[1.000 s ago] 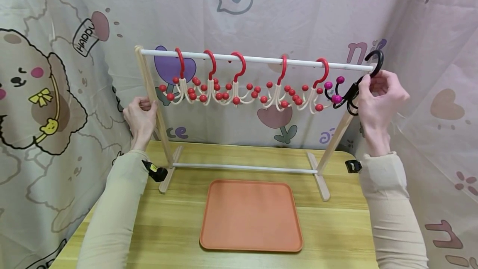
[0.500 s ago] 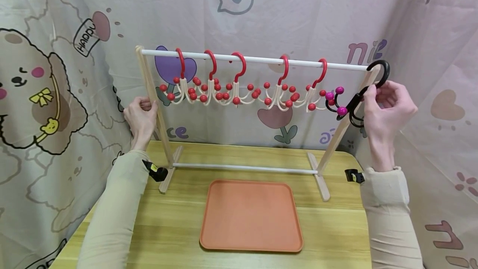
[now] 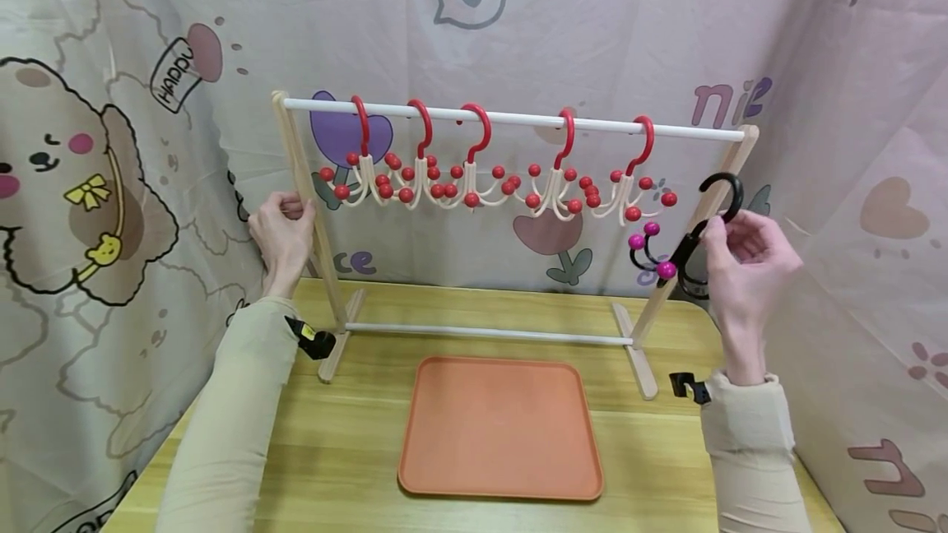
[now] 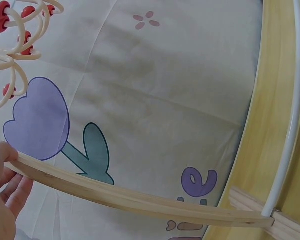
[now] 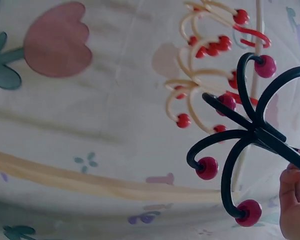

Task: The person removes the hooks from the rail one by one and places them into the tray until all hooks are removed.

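Observation:
With thumb and fingers my right hand (image 3: pixel 750 270) pinches the stem of a black multi-prong hanger (image 3: pixel 680 252) tipped with magenta balls. Its black hook stands apart from the rack's white top rod (image 3: pixel 511 118), in front of the right wooden post (image 3: pixel 729 163). My left hand (image 3: pixel 283 238) grips the left wooden post (image 4: pixel 115 195) about midway up. From the top rod hang several cream prong hangers (image 3: pixel 553 187) with red hooks and red balls. In the right wrist view, the prongs of the black hanger (image 5: pixel 252 127) spread out before the cream ones.
An orange tray (image 3: pixel 501 430) lies on the wooden table (image 3: pixel 333 442) before the rack. A white lower rod (image 3: pixel 481 331) joins the rack's feet (image 3: pixel 634 364). Patterned curtains (image 3: pixel 592 15) stand close behind and at both sides.
My right hand has lowered the black hanger and drawn it clear of the top rod's right end, lately moving left. The rightmost cream hanger has swung a little. My left hand stays put.

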A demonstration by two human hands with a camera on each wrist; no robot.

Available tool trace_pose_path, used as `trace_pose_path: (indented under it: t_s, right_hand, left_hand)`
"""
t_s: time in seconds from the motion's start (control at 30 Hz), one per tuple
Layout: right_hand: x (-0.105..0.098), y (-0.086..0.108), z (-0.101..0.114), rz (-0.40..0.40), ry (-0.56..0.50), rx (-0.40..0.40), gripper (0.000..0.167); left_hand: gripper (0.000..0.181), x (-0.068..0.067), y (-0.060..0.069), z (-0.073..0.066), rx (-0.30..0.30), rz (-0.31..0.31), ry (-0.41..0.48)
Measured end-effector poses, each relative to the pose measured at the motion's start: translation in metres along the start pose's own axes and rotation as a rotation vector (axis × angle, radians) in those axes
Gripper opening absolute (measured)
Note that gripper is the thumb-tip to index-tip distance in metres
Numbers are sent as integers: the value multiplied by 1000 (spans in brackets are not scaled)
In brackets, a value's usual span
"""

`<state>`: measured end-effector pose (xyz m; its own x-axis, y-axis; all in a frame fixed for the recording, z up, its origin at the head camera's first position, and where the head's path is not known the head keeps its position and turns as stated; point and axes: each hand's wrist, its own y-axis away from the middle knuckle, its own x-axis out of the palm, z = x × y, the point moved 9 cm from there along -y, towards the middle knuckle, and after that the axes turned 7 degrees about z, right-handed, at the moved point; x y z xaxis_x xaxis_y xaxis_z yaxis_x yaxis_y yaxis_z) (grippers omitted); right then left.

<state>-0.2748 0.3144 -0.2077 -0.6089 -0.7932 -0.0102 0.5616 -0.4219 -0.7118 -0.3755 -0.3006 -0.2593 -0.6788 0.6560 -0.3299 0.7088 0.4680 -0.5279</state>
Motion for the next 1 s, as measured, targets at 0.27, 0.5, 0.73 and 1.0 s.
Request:
trace_pose_path:
  t_s: [0.27, 0.5, 0.73, 1.0]
  right_hand:
    - [31, 36, -29, 201, -233, 14, 10]
    - [74, 78, -57, 384, -403, 134, 5]
    - [118, 120, -79, 563, -432, 248, 13]
    - [170, 171, -84, 799, -454, 273, 16]
  left_hand:
    - [27, 0, 0, 1, -20, 6, 4]
    - [26, -1, 1, 1, -9, -11, -14]
    - [26, 0, 2, 0, 1, -13, -9]
    - [28, 1, 0, 0, -21, -8, 12]
